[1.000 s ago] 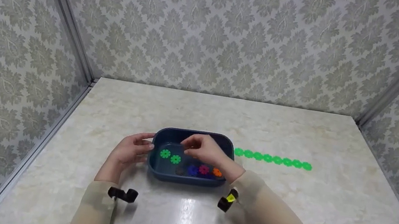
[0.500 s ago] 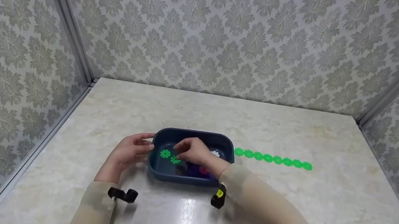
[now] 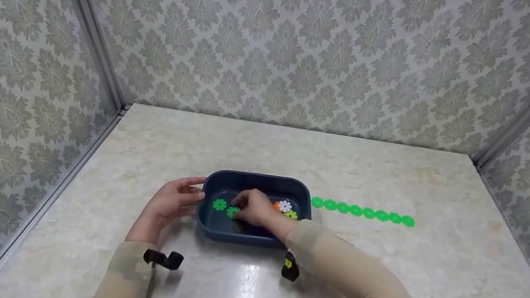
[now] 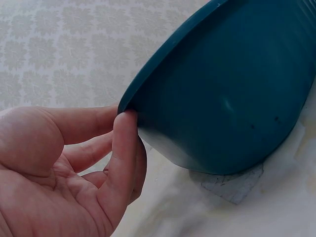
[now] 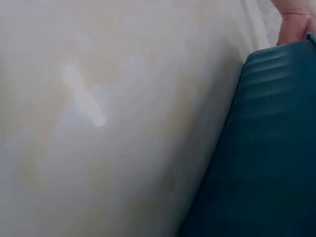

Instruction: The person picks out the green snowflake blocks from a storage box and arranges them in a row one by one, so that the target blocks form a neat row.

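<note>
A dark blue plastic basin (image 3: 241,238) sits on the table with flower-shaped plastic pieces in it. My left hand (image 3: 177,200) touches its left rim from outside; the left wrist view shows thumb and fingertips against the basin wall (image 4: 217,98). Inside the basin, my right hand (image 3: 258,208) reaches down with bent fingers, thumb and forefinger apart, beside a green snowflake piece (image 3: 231,212) that it partly covers. Another green piece (image 3: 219,205) lies left of it. A white piece (image 3: 285,205) and a yellow-green piece (image 3: 291,215) show near my right wrist. The right wrist view leaves out the right fingers.
A straight row of green snowflake pieces (image 3: 368,213) lies on the table right of the basin. The pale marbled table (image 3: 265,149) ends at a patterned wall (image 3: 285,47), with more walls at both sides.
My right hand has moved left and lower into the basin, to the green piece. The white and yellow-green pieces have come into sight behind it. My left hand stays at the rim.
</note>
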`<state>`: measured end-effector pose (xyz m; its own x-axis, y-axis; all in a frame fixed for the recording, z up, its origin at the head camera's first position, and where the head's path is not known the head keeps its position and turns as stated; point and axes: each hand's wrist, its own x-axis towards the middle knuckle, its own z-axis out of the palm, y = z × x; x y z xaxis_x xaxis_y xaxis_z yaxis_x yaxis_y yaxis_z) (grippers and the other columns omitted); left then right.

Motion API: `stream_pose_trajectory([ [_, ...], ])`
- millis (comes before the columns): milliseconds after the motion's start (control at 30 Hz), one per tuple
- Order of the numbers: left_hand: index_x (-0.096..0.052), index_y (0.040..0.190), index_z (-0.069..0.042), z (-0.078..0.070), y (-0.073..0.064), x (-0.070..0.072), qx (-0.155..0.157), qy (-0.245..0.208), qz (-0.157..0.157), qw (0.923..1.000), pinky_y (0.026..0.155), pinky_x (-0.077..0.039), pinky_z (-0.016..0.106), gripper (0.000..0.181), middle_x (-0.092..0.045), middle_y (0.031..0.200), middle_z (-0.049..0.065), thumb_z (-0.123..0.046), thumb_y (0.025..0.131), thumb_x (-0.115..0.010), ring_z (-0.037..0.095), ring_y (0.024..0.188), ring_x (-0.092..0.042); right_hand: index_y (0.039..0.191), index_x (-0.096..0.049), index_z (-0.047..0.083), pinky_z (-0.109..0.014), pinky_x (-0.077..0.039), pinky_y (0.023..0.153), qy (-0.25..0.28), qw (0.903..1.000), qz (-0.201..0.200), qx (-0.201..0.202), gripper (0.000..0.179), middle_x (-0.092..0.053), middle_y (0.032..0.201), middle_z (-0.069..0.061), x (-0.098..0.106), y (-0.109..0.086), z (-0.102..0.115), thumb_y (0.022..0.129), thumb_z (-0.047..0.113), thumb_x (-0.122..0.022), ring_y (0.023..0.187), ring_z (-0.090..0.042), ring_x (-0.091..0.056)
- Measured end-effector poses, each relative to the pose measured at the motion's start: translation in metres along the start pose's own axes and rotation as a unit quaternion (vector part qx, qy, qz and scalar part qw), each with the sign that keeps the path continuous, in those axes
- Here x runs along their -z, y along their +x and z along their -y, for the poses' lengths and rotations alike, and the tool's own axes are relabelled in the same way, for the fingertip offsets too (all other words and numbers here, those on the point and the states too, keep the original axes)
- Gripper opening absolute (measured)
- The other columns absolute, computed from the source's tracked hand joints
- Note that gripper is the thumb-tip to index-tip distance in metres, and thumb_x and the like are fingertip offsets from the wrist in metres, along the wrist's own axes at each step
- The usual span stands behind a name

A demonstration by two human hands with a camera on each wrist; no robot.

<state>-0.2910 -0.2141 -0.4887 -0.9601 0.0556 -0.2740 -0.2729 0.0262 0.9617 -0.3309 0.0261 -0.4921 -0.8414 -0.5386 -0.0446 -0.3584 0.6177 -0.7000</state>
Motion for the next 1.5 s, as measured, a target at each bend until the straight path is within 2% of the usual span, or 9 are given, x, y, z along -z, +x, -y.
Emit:
stream_pose_trajectory([
  [233,-0.052,0.151,-0.009,0.0,0.001,0.0,-0.001,-0.001,0.002,1.0,0.061,-0.054,0.024,0.053,-0.064,0.105,-0.001,-0.006,0.099,-0.067,0.008,0.081,-0.064,0.105,-0.073,0.001,-0.031,-0.055,0.089,-0.027,0.9996,-0.004,0.012,0.027,-0.071,0.104,-0.016,-0.001,-0.002,0.001,0.081,0.007,-0.084,0.1,-0.03,-0.067],
  [567,-0.048,0.153,-0.007,-0.001,-0.002,0.0,-0.009,0.004,0.01,0.9999,0.062,-0.053,0.024,0.055,-0.062,0.104,-0.002,-0.008,0.1,-0.066,0.007,0.074,-0.061,0.102,-0.071,0.003,-0.031,-0.055,0.083,-0.02,0.9984,-0.022,0.048,0.023,-0.073,0.1,-0.015,0.002,-0.004,0.002,0.08,-0.003,-0.078,0.093,-0.028,-0.068],
  [733,-0.048,0.152,-0.007,-0.002,-0.002,0.0,-0.01,0.001,0.01,0.9999,0.062,-0.053,0.024,0.056,-0.062,0.104,-0.001,-0.008,0.1,-0.067,0.007,0.076,-0.062,0.102,-0.074,0.003,-0.027,-0.055,0.081,-0.006,0.9988,-0.02,0.044,0.024,-0.076,0.1,-0.014,0.005,-0.004,0.002,0.08,-0.006,-0.074,0.092,-0.026,-0.07],
  [900,-0.049,0.152,-0.008,-0.001,-0.001,0.0,-0.008,0.004,0.009,0.9999,0.064,-0.054,0.026,0.055,-0.062,0.105,-0.001,-0.008,0.1,-0.067,0.008,0.078,-0.063,0.109,-0.076,0.002,-0.026,-0.056,0.08,0.047,0.9984,0.013,0.029,0.026,-0.077,0.106,-0.017,0.013,-0.007,0.002,0.083,-0.004,-0.074,0.097,-0.028,-0.071],
  [1000,-0.049,0.152,-0.007,-0.001,-0.001,0.0,-0.008,0.005,0.01,0.9999,0.064,-0.055,0.026,0.055,-0.063,0.108,0.001,-0.008,0.1,-0.066,0.008,0.079,-0.064,0.112,-0.077,0.001,-0.025,-0.055,0.078,0.094,0.9951,0.028,0.014,0.028,-0.076,0.109,-0.019,0.02,-0.012,0.003,0.085,-0.003,-0.074,0.092,-0.02,-0.071],
  [1133,-0.049,0.152,-0.007,-0.001,-0.001,-0.001,-0.008,0.002,0.011,0.9999,0.064,-0.055,0.026,0.054,-0.063,0.111,0.004,-0.007,0.1,-0.066,0.008,0.08,-0.065,0.116,-0.076,0.001,-0.023,-0.055,0.074,0.18,0.9828,0.033,-0.022,0.03,-0.075,0.109,-0.019,0.03,-0.021,0.003,0.087,-0.003,-0.072,0.084,-0.008,-0.065],
  [1200,-0.049,0.152,-0.008,-0.001,-0.001,-0.001,-0.007,0.002,0.01,0.9999,0.064,-0.055,0.025,0.054,-0.063,0.111,0.004,-0.007,0.1,-0.065,0.008,0.081,-0.065,0.118,-0.075,0.001,-0.025,-0.056,0.072,0.217,0.9749,0.034,-0.037,0.03,-0.075,0.106,-0.015,0.036,-0.026,0.002,0.089,-0.003,-0.07,0.082,-0.009,-0.065],
  [1333,-0.049,0.152,-0.008,-0.001,0.0,-0.001,-0.008,0.001,0.009,0.9999,0.063,-0.054,0.025,0.054,-0.064,0.108,0.002,-0.007,0.1,-0.066,0.008,0.08,-0.065,0.12,-0.074,0.005,-0.026,-0.055,0.07,0.252,0.9659,0.032,-0.05,0.027,-0.071,0.098,-0.003,0.051,-0.035,-0.002,0.095,0.001,-0.067,0.08,-0.012,-0.066],
  [1500,-0.05,0.151,-0.008,0.0,0.0,-0.001,-0.006,0.001,0.008,1.0,0.063,-0.053,0.024,0.054,-0.064,0.107,-0.001,-0.007,0.1,-0.066,0.008,0.08,-0.065,0.124,-0.071,0.004,-0.037,-0.059,0.078,0.283,0.9564,0.036,-0.064,0.027,-0.068,0.097,0.0,0.068,-0.046,-0.006,0.098,0.004,-0.066,0.084,-0.019,-0.068],
])
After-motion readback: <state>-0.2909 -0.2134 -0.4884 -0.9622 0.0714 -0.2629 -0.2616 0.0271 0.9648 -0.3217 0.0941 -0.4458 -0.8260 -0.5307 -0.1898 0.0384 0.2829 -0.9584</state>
